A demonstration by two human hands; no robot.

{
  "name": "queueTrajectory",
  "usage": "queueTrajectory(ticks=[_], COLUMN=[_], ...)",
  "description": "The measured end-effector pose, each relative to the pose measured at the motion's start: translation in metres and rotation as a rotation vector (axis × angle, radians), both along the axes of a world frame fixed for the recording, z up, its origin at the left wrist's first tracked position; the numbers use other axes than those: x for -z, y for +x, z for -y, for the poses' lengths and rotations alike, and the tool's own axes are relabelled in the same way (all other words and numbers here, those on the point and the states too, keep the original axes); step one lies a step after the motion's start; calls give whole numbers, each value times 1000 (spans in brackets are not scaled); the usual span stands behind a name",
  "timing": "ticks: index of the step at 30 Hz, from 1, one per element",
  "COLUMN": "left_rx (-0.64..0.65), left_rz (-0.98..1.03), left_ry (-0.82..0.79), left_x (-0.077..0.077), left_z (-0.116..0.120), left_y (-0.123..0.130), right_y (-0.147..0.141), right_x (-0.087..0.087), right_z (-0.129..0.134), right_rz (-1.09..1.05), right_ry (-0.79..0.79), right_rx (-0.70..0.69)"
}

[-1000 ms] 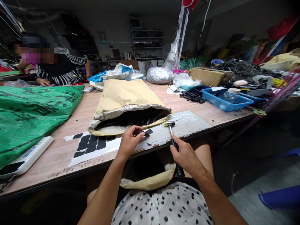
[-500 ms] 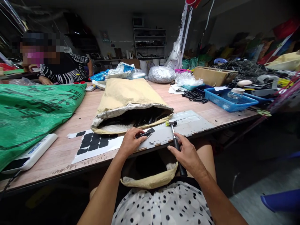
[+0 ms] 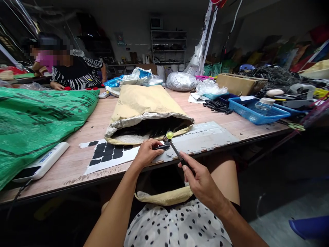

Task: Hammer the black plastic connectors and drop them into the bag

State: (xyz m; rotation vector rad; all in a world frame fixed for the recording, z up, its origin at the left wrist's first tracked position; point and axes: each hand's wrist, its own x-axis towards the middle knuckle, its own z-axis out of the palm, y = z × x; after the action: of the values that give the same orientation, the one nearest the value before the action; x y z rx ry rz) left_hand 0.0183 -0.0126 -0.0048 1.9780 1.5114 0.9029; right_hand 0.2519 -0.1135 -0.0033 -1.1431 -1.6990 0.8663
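My left hand (image 3: 147, 153) is closed on a small black part (image 3: 162, 147) at the table's front edge, over a grey board (image 3: 205, 137). In my right hand (image 3: 196, 173) is a small hammer (image 3: 177, 147) with a yellow-green face, its head raised close to the black part. Just behind my left hand lies an open tan sack (image 3: 149, 101) with dark pieces inside its mouth. A white sheet with black rounded squares (image 3: 109, 151) is to the left of that hand. Below the table edge, a second tan sack (image 3: 167, 198) gapes at my lap.
A green sack (image 3: 46, 116) and a white device (image 3: 43, 163) occupy the left. Blue basket (image 3: 257, 113), black parts (image 3: 217, 105) and a cardboard box (image 3: 239, 84) stand at right. Across the table sits a person in a striped top (image 3: 77, 73).
The hammer has swung left, its head now beside the part in my left hand. That part has turned slightly. The whole view has shifted a little.
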Motion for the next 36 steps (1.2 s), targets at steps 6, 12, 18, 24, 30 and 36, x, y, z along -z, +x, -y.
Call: queueTrajectory(ticks=[6, 12, 18, 24, 30, 36], left_rx=[-7, -5, -17, -30, -19, -18], left_rz=[-12, -48, -16, -26, -39, -51], left_ry=[0, 16, 28, 26, 15, 17], left_x=[-1, -2, 3, 2, -3, -6], left_z=[-1, 1, 0, 0, 4, 5], left_y=[0, 1, 0, 1, 2, 2], right_y=[-12, -14, -7, -2, 13, 34], right_x=[8, 16, 13, 13, 8, 9], right_z=[1, 2, 3, 1, -10, -25], right_rz=[93, 190, 174, 186, 220, 475], right_ry=[167, 165, 208, 135, 170, 106], right_rx=[-40, -51, 14, 25, 179, 385])
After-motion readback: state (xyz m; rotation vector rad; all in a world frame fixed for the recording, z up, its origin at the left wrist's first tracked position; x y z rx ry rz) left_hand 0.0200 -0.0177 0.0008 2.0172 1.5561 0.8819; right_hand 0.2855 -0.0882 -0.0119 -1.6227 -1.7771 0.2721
